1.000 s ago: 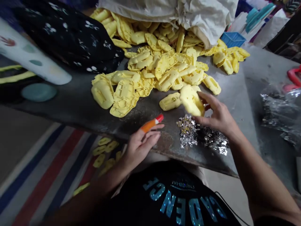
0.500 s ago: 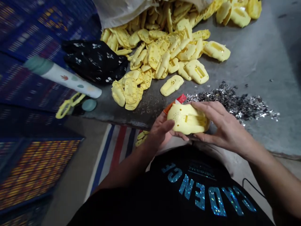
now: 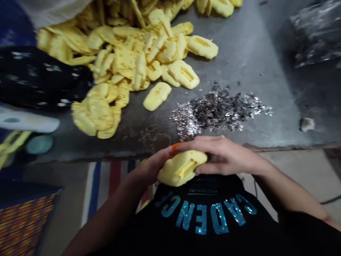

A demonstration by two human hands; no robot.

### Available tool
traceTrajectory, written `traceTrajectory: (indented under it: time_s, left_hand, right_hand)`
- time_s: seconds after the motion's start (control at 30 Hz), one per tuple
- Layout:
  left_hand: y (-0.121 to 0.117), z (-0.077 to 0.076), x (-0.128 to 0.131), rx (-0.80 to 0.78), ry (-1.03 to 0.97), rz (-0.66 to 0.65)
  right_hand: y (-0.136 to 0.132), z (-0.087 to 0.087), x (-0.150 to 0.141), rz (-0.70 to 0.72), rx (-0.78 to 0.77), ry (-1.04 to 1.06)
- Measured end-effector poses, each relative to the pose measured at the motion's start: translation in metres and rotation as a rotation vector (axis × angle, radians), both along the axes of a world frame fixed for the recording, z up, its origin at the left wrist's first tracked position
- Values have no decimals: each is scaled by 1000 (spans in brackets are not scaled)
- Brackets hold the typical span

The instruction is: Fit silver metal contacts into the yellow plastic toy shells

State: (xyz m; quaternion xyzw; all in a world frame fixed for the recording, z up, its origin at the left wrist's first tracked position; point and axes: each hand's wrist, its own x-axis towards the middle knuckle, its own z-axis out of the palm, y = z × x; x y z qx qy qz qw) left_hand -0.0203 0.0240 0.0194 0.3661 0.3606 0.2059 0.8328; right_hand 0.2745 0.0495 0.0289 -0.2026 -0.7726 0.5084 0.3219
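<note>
A yellow moulded plastic part with a slot in it is held just below the near edge of the grey table. My left hand grips its left end, an orange cover on the forefinger showing above the part. My right hand lies over its right end with fingers curled round it. On the table right behind my hands is a heap of small shiny metal pieces. A large pile of the same yellow parts spreads across the table's far left.
A black patterned cloth and a white tube lie at the left. A clear bag sits at the far right, a small pale lump near the right edge. A striped mat lies below.
My right hand lifted a yellow part from the pile and brought it to my left hand. Both hands then drew it down past the table edge, towards my body.
</note>
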Motion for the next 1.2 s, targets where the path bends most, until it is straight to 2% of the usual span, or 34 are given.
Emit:
traceTrajectory:
  time_s: [0.07,0.17,0.2,0.27,0.37,0.43,0.57,0.73,0.97,1.2]
  left_hand:
    - [0,-9,-7,-29,-24,-107]
    - [0,-15,-8,-76,-86,-135]
    - [-1,-14,-6,-87,-102,-117]
    - [-1,-7,3,-106,-122,-55]
    - [0,7,20,-121,-113,86]
    - [1,12,31,-132,-137,165]
    - [2,11,44,-186,-181,232]
    - [-1,2,45,-201,-195,236]
    - [-6,-10,49,-194,-197,271]
    - [-4,-10,56,-198,-124,298]
  right_hand:
    - [-5,2,-3,24,16,-70]
    - [-18,-2,7,-89,31,-62]
    - [-23,-4,16,-173,49,-49]
    - [-33,-10,41,-434,113,-74]
    - [-43,-22,83,-880,216,-307]
    - [-43,-31,100,-1016,251,-482]
    - [-34,-43,100,-953,330,-655]
    - [-26,-45,87,-901,366,-763]
    - [-47,-42,108,-965,377,-769]
    - [-59,-41,111,-1055,430,-777]
